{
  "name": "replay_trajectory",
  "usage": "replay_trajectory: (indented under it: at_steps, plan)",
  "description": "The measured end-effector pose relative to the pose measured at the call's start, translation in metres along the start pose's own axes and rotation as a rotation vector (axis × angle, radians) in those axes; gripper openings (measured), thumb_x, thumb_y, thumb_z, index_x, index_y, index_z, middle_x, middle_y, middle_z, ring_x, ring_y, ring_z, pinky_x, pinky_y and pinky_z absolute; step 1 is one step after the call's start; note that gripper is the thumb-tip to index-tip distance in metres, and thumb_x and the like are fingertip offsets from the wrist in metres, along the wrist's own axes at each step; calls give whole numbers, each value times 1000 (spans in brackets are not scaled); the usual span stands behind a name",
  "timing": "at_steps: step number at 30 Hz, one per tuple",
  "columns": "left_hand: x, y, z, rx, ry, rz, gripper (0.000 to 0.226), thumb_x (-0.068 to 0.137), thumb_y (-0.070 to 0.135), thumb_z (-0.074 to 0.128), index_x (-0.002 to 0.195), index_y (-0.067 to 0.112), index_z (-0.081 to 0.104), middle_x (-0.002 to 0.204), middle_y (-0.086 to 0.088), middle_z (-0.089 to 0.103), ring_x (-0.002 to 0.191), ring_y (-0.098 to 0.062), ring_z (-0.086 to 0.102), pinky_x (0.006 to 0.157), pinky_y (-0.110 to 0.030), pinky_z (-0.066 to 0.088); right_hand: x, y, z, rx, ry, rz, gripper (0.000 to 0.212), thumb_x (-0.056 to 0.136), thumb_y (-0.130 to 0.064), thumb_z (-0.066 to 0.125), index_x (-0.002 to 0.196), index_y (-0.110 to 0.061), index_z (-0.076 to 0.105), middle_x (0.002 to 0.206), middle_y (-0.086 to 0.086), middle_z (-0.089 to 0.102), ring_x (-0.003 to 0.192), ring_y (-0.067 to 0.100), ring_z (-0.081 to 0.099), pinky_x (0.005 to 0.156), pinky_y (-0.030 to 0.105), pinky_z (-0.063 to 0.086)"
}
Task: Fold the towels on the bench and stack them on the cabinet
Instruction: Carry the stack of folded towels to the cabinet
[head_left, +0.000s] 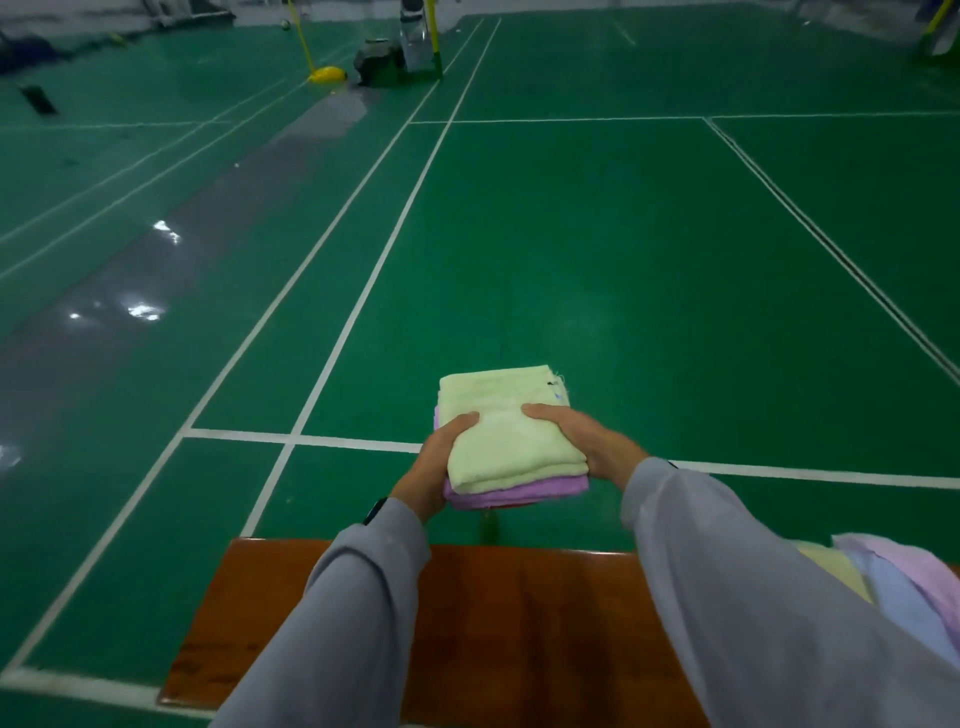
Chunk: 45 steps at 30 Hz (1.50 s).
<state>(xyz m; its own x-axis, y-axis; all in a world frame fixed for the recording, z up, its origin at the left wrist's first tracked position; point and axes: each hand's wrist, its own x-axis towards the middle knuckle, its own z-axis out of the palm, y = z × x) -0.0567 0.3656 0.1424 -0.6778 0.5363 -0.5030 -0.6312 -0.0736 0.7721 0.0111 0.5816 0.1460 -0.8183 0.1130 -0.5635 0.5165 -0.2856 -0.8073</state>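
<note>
Though well begun, far from done. Folded so far: a stack (511, 447) of at least two towels, green over purple, perhaps a reddish one beneath. Held in the air past the bench (493, 623), above the floor (571, 260), not yet set on any cabinet. Clamped between left hand (441, 460) and right hand (579, 434), each with thumb curled over the top and fingers hidden under the sides. Left to fold: a loose pile (898, 587) of pastel towels at the right end of the bench, partly behind a sleeve (753, 597). No cabinet in view. No basket, box or other container visible, so nothing to report inside one
</note>
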Motion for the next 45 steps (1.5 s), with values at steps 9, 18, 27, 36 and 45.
replay_trajectory:
  at_steps: [9,18,27,36,45]
  plan:
    - [-142,239,-1,3,129,196,49,96,36,67,139,14,57,128,-17,70,118,-37,67,103,-50,53,-76,-232,150,-124,-187,-55,48,89,-41,75,126,-14,64,113,15,76,99,35,74,89,43,60]
    - [-264,358,-22,-52,340,358,52,95,36,68,139,12,55,125,-18,71,115,-38,68,104,-53,52,-112,-352,275,-311,-453,-89,68,78,-49,83,133,-15,61,121,18,73,112,40,69,106,54,50]
    - [-342,398,-73,-141,489,475,49,95,35,68,137,13,56,124,-19,71,116,-40,67,106,-56,50,-120,-384,392,-427,-653,-111,77,73,-52,85,136,-15,59,122,18,72,113,40,69,106,54,51]
    - [-420,421,-149,-132,666,550,61,89,40,73,141,14,54,125,-19,70,116,-39,68,104,-52,53,-140,-387,515,-501,-802,-139,61,85,-47,77,133,-13,61,117,17,74,109,39,71,101,50,55]
    - [-503,430,-225,-163,810,573,52,97,39,65,140,13,53,123,-17,72,113,-34,70,103,-45,53,-161,-372,639,-598,-957,-110,62,83,-49,77,131,-14,60,114,17,75,107,38,72,101,51,55]
